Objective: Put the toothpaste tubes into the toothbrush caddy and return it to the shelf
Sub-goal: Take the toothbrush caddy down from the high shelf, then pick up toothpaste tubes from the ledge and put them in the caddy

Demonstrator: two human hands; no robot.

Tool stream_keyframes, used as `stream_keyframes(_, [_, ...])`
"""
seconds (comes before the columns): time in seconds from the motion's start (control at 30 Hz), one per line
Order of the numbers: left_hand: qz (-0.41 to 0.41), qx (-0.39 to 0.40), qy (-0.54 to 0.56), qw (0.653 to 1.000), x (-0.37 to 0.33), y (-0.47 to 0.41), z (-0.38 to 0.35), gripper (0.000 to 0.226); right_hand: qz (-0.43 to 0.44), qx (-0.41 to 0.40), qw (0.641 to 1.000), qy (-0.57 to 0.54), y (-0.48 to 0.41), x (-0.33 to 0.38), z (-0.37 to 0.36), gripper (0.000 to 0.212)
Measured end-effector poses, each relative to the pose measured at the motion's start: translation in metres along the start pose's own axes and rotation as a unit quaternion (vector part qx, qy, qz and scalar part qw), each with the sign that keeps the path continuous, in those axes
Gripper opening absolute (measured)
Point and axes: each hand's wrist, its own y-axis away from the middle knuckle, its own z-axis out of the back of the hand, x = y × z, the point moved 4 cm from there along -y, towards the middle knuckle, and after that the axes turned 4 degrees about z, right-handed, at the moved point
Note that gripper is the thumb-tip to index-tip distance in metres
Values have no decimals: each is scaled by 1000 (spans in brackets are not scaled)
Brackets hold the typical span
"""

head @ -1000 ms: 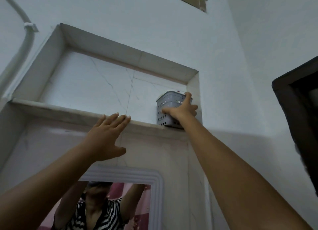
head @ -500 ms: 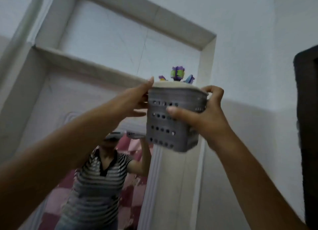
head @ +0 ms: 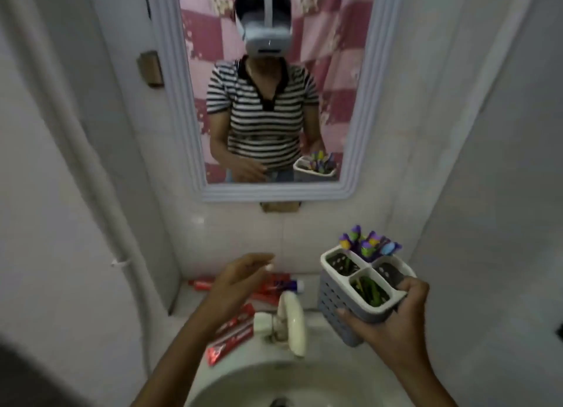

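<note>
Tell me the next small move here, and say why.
Probably lower the left hand onto a toothpaste tube and grasp it. That hand is open and empty above the tubes by the tap, while the right hand holds the caddy upright with free compartments.

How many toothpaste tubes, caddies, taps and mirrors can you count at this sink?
Toothpaste tubes: 3 visible, with the left hand hiding part
Caddy: 1
Tap: 1
Mirror: 1
Total: 6

White lettering on red toothpaste tubes [head: 233, 335] – blurred, unreadable; no other text.
</note>
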Motion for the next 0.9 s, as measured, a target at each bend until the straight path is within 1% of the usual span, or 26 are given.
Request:
stream_keyframes(0.07, [52,-49,-89,993,61,15,18,22,-29,-4,999,24,28,-36,-3,102])
stream_keyframes(0.13, [122,-68,-179,974,110,25,25,25,-45,4,999,29,51,-60,-11,106])
stream_keyframes(0.2, [167,-74,-256,949,139,30,23,38,-63,23,997,25,66,-74,-22,109])
stream_keyframes(0.23, [173,-73,-297,936,146,29,20,39,-75,32,996,22,72,-82,-27,110])
stream_keyframes(0.33, [159,-74,-385,906,159,11,8,31,-123,40,991,17,83,-106,-35,114])
stream_keyframes(0.43, [142,-77,-442,882,168,-13,5,32,-108,73,991,33,87,-122,-37,105])
stream_keyframes(0.53, [105,-73,-482,867,174,-37,1,29,-96,99,990,14,84,-129,-42,107])
stream_keyframes(0.6, [89,-67,-495,862,172,-53,-4,27,-94,100,990,18,87,-134,-44,108])
stream_keyframes(0.67, [51,-59,-511,856,164,-68,-15,21,-103,97,990,22,90,-141,-44,111])
stream_keyframes(0.73, [-19,-57,-529,847,152,-83,-27,17,-107,92,989,35,90,-141,-47,113])
stream_keyframes(0.8, [-56,-20,-549,834,139,-101,-46,22,-109,90,990,29,90,-141,-47,115])
stream_keyframes(0.83, [-50,15,-572,819,135,-112,-56,29,-122,89,988,23,90,-142,-46,115])
stream_keyframes(0.9, [-27,89,-624,776,134,-132,-69,42,-146,101,984,27,90,-138,-46,110])
